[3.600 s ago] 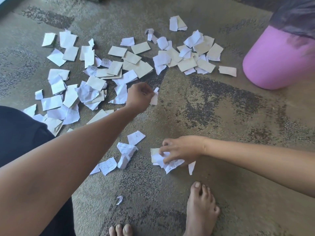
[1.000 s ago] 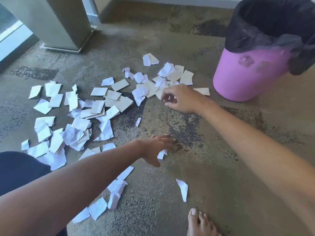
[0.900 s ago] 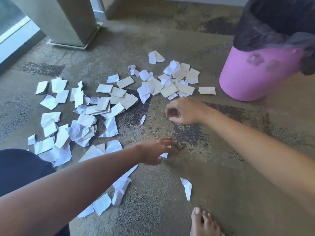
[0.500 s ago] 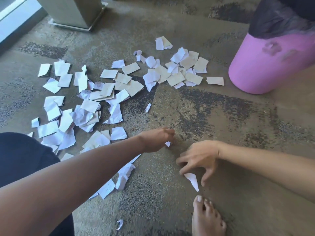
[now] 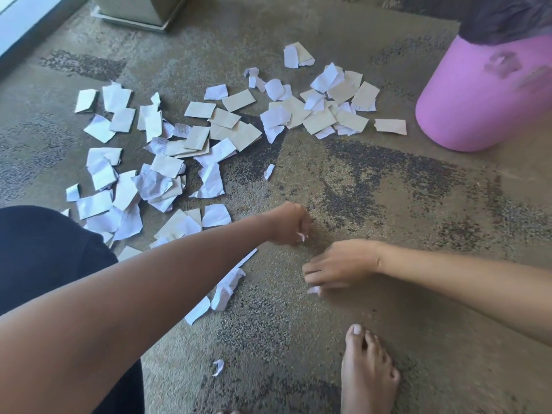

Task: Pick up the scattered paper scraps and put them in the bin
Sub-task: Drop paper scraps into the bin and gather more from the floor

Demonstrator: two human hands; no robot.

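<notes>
The person crouched low over the carpet, both arms stretched out in front. The left hand was curled closed, fingers folded round a small white scrap whose edge poked out below the knuckles. The right hand sat just beside it, a little nearer the person and apart from the left, its fingers bent down over another small scrap of which only a pale corner showed under the fingertips; it seemed to be pinching that piece against the carpet.

The pink bin, lined with a dark bag, stood well beyond the hands, far out on the right hand's side. Most of the paper scraps lay spread across the carpet in a wide band to the left of the bin, white and tan pieces overlapping; the nearest tan one lay just beside the bin's base. A lone sliver rested between that band and the hands. On the side away from the bin, a few crumpled pieces lay partly under the left forearm, and a tiny bit sat closer to the person. A bare foot was planted near the right hand.
</notes>
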